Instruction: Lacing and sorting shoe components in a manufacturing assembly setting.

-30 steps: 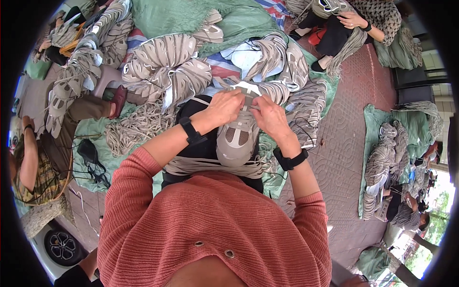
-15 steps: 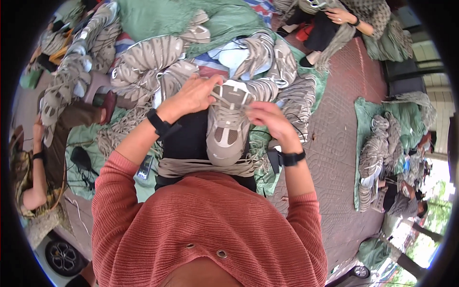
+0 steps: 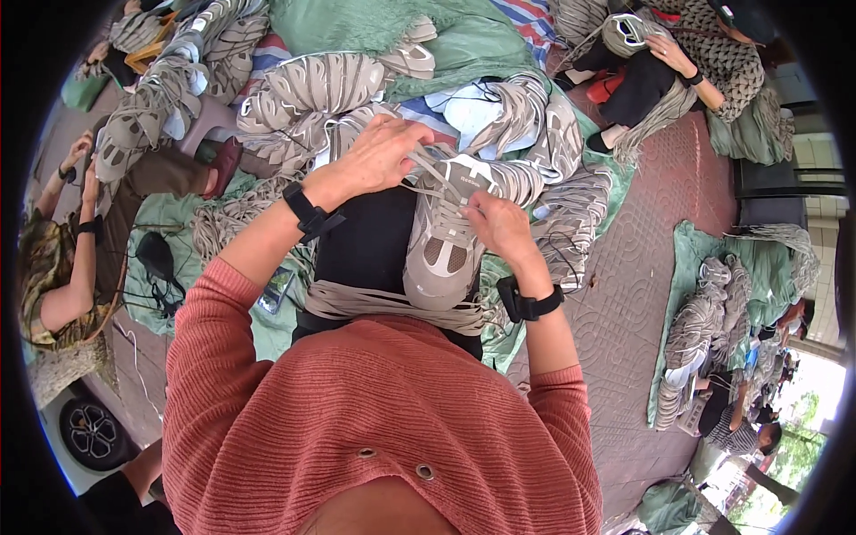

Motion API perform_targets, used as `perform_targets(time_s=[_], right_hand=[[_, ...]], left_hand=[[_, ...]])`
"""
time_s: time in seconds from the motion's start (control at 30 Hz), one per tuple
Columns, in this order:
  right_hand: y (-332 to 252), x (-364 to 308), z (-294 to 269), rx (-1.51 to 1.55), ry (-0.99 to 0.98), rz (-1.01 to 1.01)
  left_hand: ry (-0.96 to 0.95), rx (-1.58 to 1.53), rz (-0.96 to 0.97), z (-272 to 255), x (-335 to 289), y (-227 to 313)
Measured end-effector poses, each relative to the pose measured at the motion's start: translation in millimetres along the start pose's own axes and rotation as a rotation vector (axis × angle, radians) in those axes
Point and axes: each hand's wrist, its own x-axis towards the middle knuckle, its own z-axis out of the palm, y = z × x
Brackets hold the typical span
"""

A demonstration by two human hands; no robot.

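A beige-grey sneaker [image 3: 441,245] lies on my lap, toe toward me. My left hand [image 3: 379,156] is raised past the shoe's far end and pinches a pale shoelace [image 3: 426,175] that runs back to the eyelets. My right hand [image 3: 497,227] grips the lace at the shoe's upper right side, over the tongue. A bundle of loose beige laces [image 3: 383,303] is draped across my thighs just under the shoe. Both wrists wear black bands.
Heaps of matching grey sneakers [image 3: 312,89] lie ahead on green cloth [image 3: 374,27]. A person sits at the left [image 3: 62,267], another at the top right [image 3: 695,62] with a shoe. More shoe piles [image 3: 704,321] lie on a mat at the right, on red paving.
My left hand has moved left and away from the shoe, drawing the lace out. The right hand has stayed on the shoe's lacing, and the view has shifted slightly.
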Motion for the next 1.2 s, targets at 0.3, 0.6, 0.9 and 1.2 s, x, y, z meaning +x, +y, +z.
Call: perform_targets(time_s=[0.3, 0.6, 0.9, 1.2], right_hand=[[83.4, -80.1, -33.8, 2.056, 0.73, 0.278], [179.0, -200.6, -30.3, 2.036, 1.893, 0.634], [48.1, -3.5, -0.2, 0.431, 0.51, -0.259], [2.8, 4.6, -23.4, 0.009, 0.01, -0.082]], left_hand=[[-0.058, -0.382, -0.159, 12.1, 4.4, 8.7], [-0.012, -0.237, 0.116, 40.2, 10.8, 7.6], [-0.276, 0.092, 0.267, 46.2, 34.5, 19.6], [-0.424, 0.1, 0.234, 41.4, 36.9, 28.2]])
